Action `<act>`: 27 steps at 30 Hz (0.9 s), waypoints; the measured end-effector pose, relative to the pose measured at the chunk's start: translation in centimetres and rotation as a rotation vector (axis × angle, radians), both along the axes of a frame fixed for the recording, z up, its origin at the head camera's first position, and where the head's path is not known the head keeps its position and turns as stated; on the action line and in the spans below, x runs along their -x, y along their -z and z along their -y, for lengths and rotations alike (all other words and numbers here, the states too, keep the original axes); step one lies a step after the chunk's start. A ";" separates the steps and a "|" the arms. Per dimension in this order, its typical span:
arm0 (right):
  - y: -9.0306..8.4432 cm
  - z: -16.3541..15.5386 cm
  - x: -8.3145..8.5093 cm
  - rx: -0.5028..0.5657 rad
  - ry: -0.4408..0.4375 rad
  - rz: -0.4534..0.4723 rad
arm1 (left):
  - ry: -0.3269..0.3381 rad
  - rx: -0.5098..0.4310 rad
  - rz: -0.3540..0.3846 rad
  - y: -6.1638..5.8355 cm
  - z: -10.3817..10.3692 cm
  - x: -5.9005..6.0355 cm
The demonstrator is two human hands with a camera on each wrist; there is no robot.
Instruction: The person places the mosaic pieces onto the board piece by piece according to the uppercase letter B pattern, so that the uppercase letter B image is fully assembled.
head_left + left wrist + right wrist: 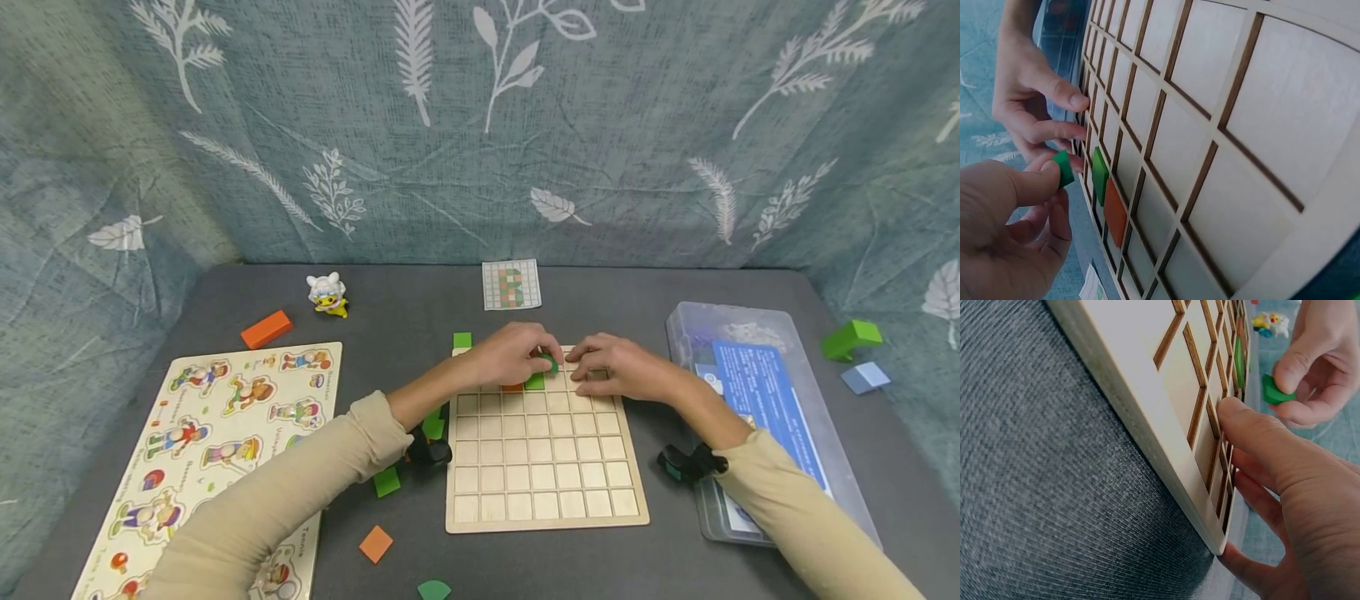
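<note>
A wooden grid board [543, 467] lies in the middle of the dark table. In its far row sit a green square tile [534, 382] and an orange tile [512, 387], seen close as the green tile [1100, 175] and the orange tile [1115, 212]. My left hand [543, 357] pinches a small green piece [1063, 167] just above that row, beside the green tile. My right hand [588, 371] holds the board's far edge, thumb [1241, 422] on top and fingers curled against the rim. The green piece [1274, 390] shows between the left thumb and fingers.
A picture peg puzzle [225, 450] lies at the left, with an orange block [266, 328] and a small toy figure [327, 294] behind it. A pattern card [512, 284] lies beyond the board. A clear plastic box [757, 400] stands at the right. Loose tiles [387, 482] lie near the board's left side.
</note>
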State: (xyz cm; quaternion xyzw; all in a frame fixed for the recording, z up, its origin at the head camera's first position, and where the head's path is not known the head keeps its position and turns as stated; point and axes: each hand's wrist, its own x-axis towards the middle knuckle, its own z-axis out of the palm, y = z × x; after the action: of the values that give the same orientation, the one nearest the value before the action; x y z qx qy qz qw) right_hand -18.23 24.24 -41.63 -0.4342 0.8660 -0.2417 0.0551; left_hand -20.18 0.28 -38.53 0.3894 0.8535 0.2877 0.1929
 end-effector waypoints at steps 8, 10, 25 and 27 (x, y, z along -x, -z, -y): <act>-0.2 0.1 0.0 -0.014 0.019 0.035 | 0.085 0.045 -0.056 0.6 -0.8 -0.2; -0.2 0.1 0.0 -0.013 0.022 0.039 | 0.089 0.056 -0.074 0.7 -1.0 -0.3; -0.2 0.0 0.0 -0.011 0.019 0.026 | 0.091 0.110 -0.312 1.2 -1.2 -2.1; -0.3 0.1 -0.1 -0.013 0.022 0.032 | 0.077 0.103 -0.333 1.2 -1.2 -2.3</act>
State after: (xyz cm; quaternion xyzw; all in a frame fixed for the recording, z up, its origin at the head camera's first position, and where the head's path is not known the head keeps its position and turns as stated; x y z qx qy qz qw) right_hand -18.17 24.18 -41.36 -0.4206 0.8712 -0.2436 0.0689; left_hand -17.87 1.47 -39.72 0.4536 0.8717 0.1676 0.0793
